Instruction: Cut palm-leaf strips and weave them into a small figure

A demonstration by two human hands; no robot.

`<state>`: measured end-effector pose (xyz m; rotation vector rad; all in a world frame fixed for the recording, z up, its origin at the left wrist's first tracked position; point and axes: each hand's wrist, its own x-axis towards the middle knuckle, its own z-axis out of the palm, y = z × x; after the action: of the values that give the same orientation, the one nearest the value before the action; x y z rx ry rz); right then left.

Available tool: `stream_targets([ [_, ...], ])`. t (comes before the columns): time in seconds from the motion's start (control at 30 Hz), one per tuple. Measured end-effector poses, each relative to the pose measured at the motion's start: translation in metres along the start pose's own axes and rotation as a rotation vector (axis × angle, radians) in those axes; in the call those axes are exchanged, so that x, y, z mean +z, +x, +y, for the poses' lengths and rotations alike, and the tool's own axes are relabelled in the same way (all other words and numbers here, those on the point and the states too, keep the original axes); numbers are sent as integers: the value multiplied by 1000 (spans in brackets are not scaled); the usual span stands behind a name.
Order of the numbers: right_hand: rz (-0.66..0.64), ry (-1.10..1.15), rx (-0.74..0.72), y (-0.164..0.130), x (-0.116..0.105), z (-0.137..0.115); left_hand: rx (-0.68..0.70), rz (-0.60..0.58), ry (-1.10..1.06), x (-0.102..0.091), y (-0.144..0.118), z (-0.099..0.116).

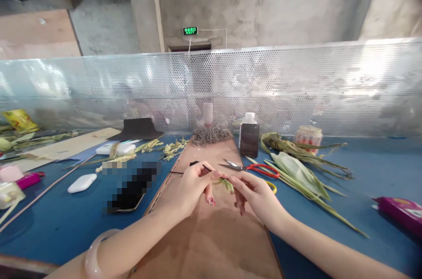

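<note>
While a long brown board [211, 235] lies flat on the blue table [372, 173], the left hand [193, 186] and right hand [255, 193] pinch a small, narrow green leaf strip [227, 183] between closed fingertips above its middle; red-handled scissors [253, 167] lie just beyond, with bare board nearer the person.

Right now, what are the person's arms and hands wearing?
Both arms are bare, with no sleeves or gloves. The left wrist wears a pale, smooth bangle. The left hand has a dark red painted nail. The right hand shows no rings.
</note>
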<state>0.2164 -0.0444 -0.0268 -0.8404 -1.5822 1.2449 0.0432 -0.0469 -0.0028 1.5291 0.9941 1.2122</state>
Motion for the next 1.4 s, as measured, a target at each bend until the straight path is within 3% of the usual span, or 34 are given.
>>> stream_targets([
  [0.17, -9, 344, 161, 3, 1, 3, -56, 71, -231, 6, 0, 2],
  [0.33, -27, 483, 252, 1, 1, 3, -82, -5, -231, 8, -2, 1],
  [0.67, -24, 289, 231, 2, 8, 8, -178, -24, -129, 14, -2, 1],
  [0.9, 88, 361, 204, 7, 3, 12, -177, -126, -278, 10, -2, 2],
  [1.13, 68, 383, 176, 6, 4, 9, -159, -85, -232, 7, 2, 0],
  [1.27, 74, 249, 168, 6, 2, 9, -148, -58, -176, 4, 3, 3],
  [1.4, 71, -22, 64, 5, 1, 5, -147, -20, -56, 3, 2, 7],
])
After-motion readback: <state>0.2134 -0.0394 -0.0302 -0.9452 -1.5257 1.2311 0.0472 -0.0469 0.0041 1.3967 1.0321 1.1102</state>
